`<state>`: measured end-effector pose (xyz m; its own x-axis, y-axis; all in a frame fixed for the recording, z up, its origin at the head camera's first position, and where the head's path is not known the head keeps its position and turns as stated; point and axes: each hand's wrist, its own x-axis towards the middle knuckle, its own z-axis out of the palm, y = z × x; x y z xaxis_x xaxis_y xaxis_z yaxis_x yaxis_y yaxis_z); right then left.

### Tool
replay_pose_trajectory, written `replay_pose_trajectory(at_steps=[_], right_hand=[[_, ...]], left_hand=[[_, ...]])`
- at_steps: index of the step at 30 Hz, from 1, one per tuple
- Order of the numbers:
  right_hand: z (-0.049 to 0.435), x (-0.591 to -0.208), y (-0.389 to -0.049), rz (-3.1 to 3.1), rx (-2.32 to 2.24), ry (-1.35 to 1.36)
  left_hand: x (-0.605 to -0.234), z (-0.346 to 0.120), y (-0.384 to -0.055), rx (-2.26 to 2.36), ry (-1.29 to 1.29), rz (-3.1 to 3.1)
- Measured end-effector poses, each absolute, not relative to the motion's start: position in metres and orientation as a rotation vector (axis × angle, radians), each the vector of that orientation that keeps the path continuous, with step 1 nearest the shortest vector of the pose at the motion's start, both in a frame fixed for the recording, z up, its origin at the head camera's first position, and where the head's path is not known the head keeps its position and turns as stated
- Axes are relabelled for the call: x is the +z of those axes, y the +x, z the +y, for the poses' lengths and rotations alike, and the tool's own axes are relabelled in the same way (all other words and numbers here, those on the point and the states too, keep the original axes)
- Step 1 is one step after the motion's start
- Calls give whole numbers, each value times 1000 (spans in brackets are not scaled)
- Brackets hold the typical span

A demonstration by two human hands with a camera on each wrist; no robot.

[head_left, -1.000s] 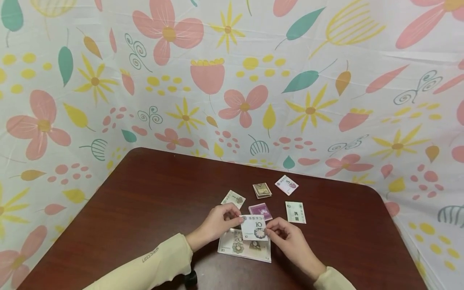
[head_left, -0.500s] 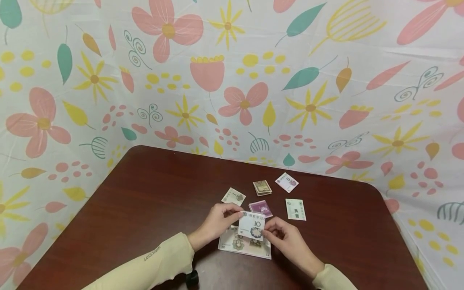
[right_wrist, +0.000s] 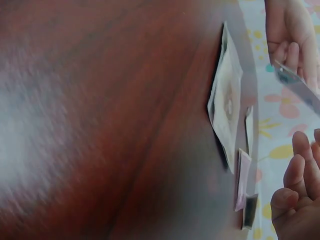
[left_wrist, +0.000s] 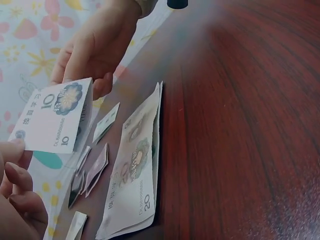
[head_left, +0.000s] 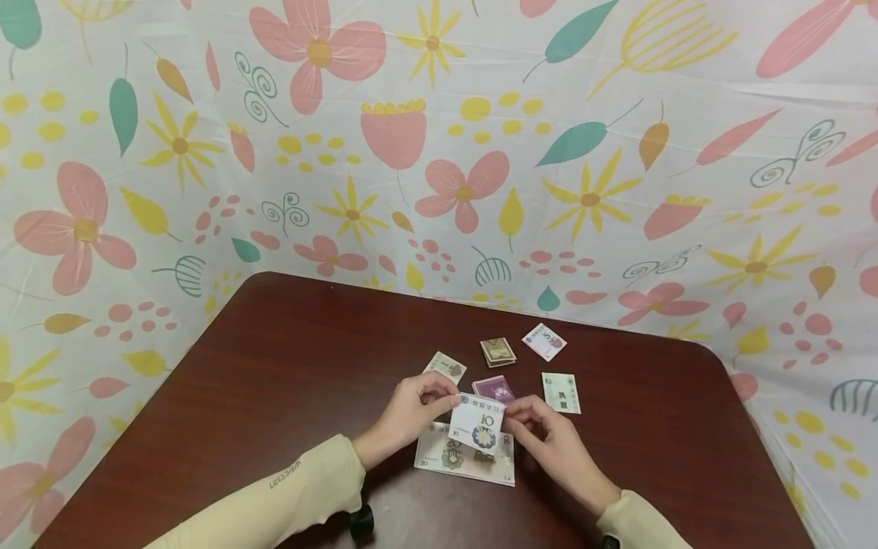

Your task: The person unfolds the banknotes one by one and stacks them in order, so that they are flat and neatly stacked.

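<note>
Both hands hold a small, folded-looking play banknote (head_left: 473, 421) printed with a 10, raised above the table. My left hand (head_left: 409, 406) pinches its upper left corner, and my right hand (head_left: 561, 451) pinches its right edge. In the left wrist view, a second layer shows behind the front face of the 10 note (left_wrist: 55, 117). Beneath it lies a larger banknote (head_left: 434, 467) marked 20, partly covered in the head view. From the left wrist, that 20 note (left_wrist: 131, 175) appears to be layered, its edges slightly apart.
Beyond the hands lie a 1 note (head_left: 447, 366), a folded brown note (head_left: 498, 351), a folded purple note (head_left: 495, 388), a 5 note (head_left: 545, 341) and a green 2 note (head_left: 562, 393). All rest on the dark red-brown table (head_left: 302, 366). A patterned cloth (head_left: 439, 152) hangs behind.
The 10 note has tilted slightly between the hands, which keep their grip on it. Other notes lie as before; the whole view has shifted a little.
</note>
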<state>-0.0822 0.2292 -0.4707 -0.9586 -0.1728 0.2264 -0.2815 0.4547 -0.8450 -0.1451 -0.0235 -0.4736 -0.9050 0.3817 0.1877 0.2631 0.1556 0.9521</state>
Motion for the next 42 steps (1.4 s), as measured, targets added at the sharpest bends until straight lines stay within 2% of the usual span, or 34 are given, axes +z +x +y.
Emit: replay_pose_trajectory(at_steps=[10, 16, 27, 37, 42], right_hand=[[231, -470, -92, -2426, 1343, 895], [228, -473, -94, -2383, 1340, 994], [232, -468, -92, -2415, 1398, 846], [245, -465, -91, -2594, 1509, 348], [244, -464, -88, -2594, 1467, 266]], left_hand=[[-472, -25, -142, 1866, 758, 2223], [-473, -25, -144, 1915, 795, 2265], [-463, -31, -148, 2016, 695, 2208], [-466, -33, -150, 2040, 626, 2300], [-472, -36, -144, 1835, 636, 2488]])
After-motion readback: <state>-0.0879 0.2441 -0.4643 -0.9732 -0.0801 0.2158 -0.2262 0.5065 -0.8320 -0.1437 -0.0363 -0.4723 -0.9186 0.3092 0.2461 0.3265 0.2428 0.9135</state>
